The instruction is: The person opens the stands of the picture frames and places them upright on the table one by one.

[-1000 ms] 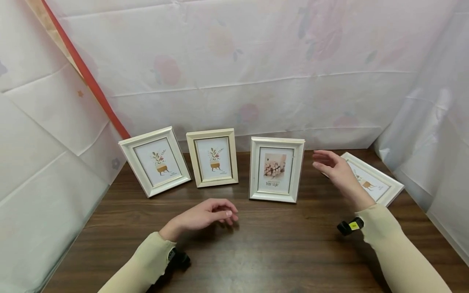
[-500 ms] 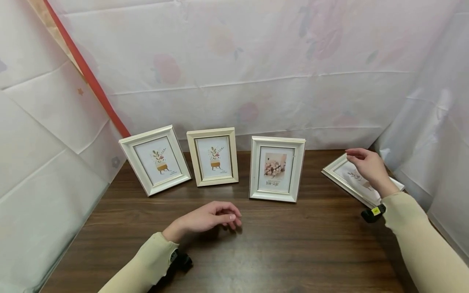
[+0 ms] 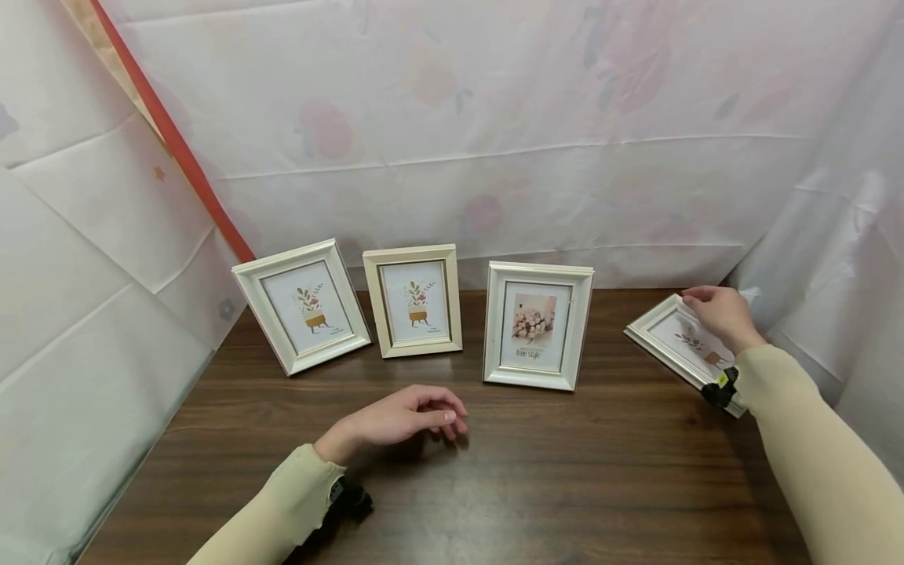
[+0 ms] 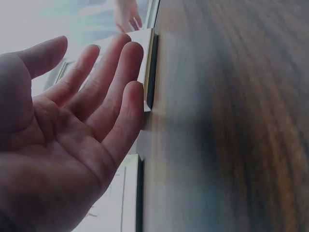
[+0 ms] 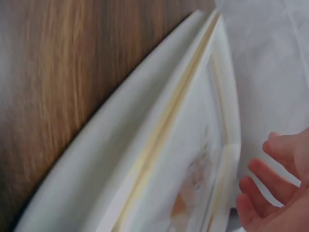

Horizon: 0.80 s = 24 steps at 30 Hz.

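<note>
A white picture frame (image 3: pixel 678 333) with a plant-pot print lies at the right of the table. My right hand (image 3: pixel 723 315) is over its far right side, fingertips close to the frame's edge. In the right wrist view those fingers (image 5: pixel 260 169) are spread and loosely bent beside the rim. My left hand (image 3: pixel 399 416) hangs relaxed over the middle of the table, holding nothing; its bent fingers (image 4: pixel 111 92) show in the left wrist view. Nearest to it are a cream frame (image 3: pixel 455 314) and a white frame with a flower photo (image 3: pixel 534 322), both upright.
Another white frame (image 3: pixel 304 306) stands tilted at the back left. All are on a dark wooden table (image 3: pixel 537 471). A pale patterned sheet (image 3: pixel 424 102) hangs behind and at both sides, with a red strip (image 3: pixel 169 129) at the left.
My right hand has moved right from beside the flower-photo frame to over the lying frame, reaching its far side. The left hand has barely moved.
</note>
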{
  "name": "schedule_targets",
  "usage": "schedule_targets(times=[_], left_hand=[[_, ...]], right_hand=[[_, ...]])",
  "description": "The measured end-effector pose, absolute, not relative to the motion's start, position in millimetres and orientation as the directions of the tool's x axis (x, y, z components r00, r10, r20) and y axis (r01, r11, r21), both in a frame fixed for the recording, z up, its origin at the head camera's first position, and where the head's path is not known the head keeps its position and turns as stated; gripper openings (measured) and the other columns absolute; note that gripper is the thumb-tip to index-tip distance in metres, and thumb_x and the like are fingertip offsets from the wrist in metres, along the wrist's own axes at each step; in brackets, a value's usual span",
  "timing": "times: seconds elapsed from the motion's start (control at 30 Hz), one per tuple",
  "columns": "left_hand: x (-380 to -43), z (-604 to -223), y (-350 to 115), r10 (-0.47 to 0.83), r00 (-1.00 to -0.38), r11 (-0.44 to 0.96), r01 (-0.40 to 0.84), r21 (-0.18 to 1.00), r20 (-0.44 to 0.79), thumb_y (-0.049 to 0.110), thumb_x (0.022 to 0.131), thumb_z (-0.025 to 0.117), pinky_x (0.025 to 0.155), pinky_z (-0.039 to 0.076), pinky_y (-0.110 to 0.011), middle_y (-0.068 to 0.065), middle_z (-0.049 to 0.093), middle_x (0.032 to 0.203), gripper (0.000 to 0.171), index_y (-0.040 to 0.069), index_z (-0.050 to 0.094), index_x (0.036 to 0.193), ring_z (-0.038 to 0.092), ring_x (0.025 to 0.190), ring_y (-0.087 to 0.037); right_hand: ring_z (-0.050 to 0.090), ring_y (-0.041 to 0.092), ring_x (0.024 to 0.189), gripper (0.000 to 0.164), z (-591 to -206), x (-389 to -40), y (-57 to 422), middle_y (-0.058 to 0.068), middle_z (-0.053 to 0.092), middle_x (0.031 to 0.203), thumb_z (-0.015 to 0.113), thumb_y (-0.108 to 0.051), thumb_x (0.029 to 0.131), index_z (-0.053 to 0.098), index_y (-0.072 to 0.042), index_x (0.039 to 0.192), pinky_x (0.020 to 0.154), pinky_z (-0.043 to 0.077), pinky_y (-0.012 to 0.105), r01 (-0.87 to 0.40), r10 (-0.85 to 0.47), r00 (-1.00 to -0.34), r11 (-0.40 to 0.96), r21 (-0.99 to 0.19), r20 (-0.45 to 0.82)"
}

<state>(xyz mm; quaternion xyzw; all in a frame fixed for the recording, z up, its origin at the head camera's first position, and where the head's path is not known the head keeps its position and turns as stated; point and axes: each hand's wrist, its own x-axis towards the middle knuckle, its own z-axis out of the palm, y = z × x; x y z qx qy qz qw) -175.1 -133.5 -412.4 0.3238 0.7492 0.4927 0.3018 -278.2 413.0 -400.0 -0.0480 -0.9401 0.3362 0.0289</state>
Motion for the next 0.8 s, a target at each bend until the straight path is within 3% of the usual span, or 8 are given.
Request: schedule_targets(times=[0.23, 0.37, 0.47, 0.63, 0.8], left_hand=[[-187, -416, -151, 0.745, -0.654, 0.341, 0.207, 0.917, -0.129, 0.023, 0.106, 0.050, 0.087, 0.054, -0.043, -0.009, 0.071, 0.110, 0.029, 0.002, 0.062, 0.123, 0.068, 0.098, -0.026], [-192, -420, -165, 0.719, -0.682, 0.346, 0.181, 0.921, -0.136, 0.022, 0.107, 0.049, 0.087, 0.054, -0.044, -0.013, 0.070, 0.112, 0.031, -0.001, 0.059, 0.125, 0.068, 0.100, -0.029], [-194, -421, -174, 0.700, -0.701, 0.350, 0.171, 0.921, -0.136, 0.023, 0.107, 0.049, 0.087, 0.054, -0.044, -0.014, 0.070, 0.112, 0.033, -0.002, 0.058, 0.125, 0.067, 0.100, -0.030], [-195, -419, -185, 0.664, -0.733, 0.361, 0.138, 0.922, -0.150, 0.025, 0.107, 0.050, 0.086, 0.054, -0.044, -0.011, 0.069, 0.112, 0.033, -0.001, 0.059, 0.125, 0.067, 0.100, -0.030], [-193, -417, -190, 0.651, -0.743, 0.358, 0.123, 0.926, -0.153, 0.025, 0.106, 0.050, 0.087, 0.054, -0.045, -0.011, 0.069, 0.112, 0.033, -0.001, 0.059, 0.125, 0.066, 0.101, -0.031]], right_hand=[[0.047, 0.052, 0.119, 0.041, -414, -286, 426, 0.036, 0.051, 0.131, 0.050, -0.021, 0.103, 0.056, 0.010, 0.129, 0.097, 0.038, 0.060, 0.099, 0.125, -0.992, 0.802, -0.590, 0.004], [0.054, 0.046, 0.105, 0.037, -421, -290, 428, 0.036, 0.055, 0.124, 0.050, -0.012, 0.097, 0.059, 0.008, 0.127, 0.078, 0.052, 0.051, 0.100, 0.127, -0.992, 0.822, -0.561, 0.010], [0.054, 0.045, 0.101, 0.035, -422, -292, 428, 0.036, 0.057, 0.119, 0.049, -0.006, 0.094, 0.062, 0.007, 0.123, 0.065, 0.056, 0.049, 0.080, 0.121, -0.992, 0.838, -0.540, 0.041], [0.055, 0.052, 0.101, 0.027, -423, -295, 430, 0.035, 0.061, 0.112, 0.057, -0.003, 0.092, 0.065, 0.009, 0.115, 0.080, 0.049, 0.060, 0.029, 0.086, -0.991, 0.894, -0.448, 0.107], [0.055, 0.055, 0.099, 0.027, -421, -299, 430, 0.035, 0.062, 0.110, 0.057, -0.003, 0.090, 0.065, 0.009, 0.113, 0.080, 0.045, 0.061, 0.041, 0.085, -0.992, 0.918, -0.395, 0.095]])
